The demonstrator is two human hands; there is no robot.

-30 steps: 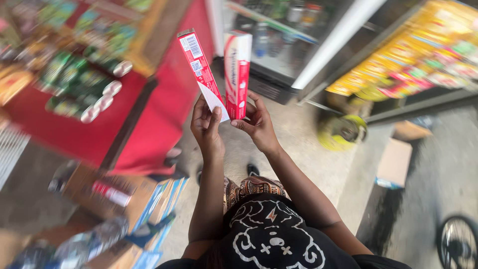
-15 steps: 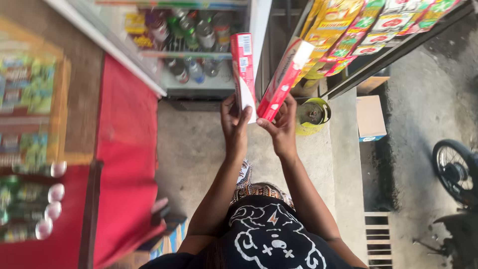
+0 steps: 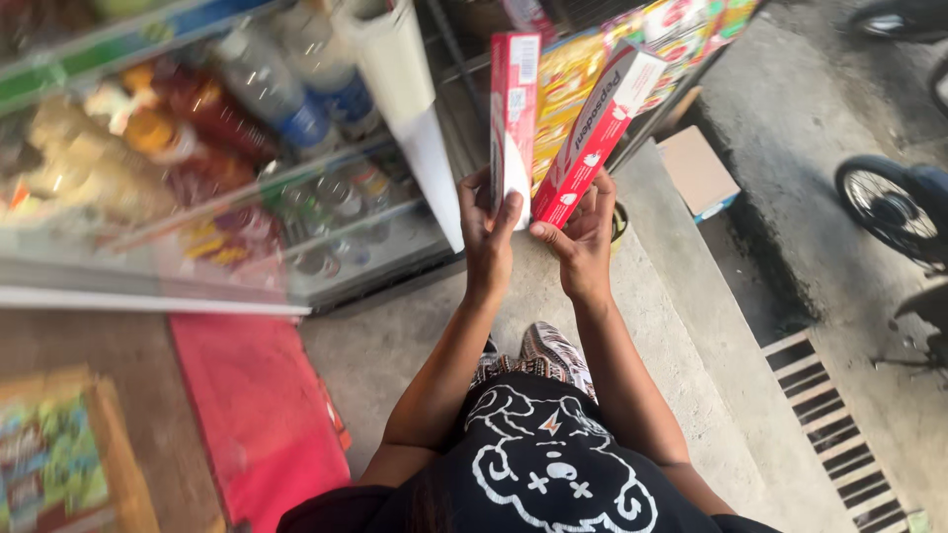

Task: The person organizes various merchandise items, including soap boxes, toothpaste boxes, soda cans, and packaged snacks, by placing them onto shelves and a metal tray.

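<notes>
While glass-fronted drinks cooler (image 3: 247, 178) looms ahead on concrete floor (image 3: 681, 336), left hand (image 3: 489, 232) and right hand (image 3: 583, 237) each grip long red-and-white cardboard boxes (image 3: 515, 118).

Two long red-and-white cartons are held up side by side at the middle of the view. The left carton (image 3: 514, 123), upright, is gripped at its lower end by the left hand (image 3: 487, 232); a white barcode label is seen at its top. The right carton (image 3: 595, 133), tilted to the right, is held by the right hand (image 3: 585, 237). Behind the cartons, yellow and red packets (image 3: 681, 30) are hung in rows. Left of the cartons, labelled bottles (image 3: 267, 94) are shelved behind glass. A flat cardboard box (image 3: 697, 173) is laid right of the cartons.
</notes>
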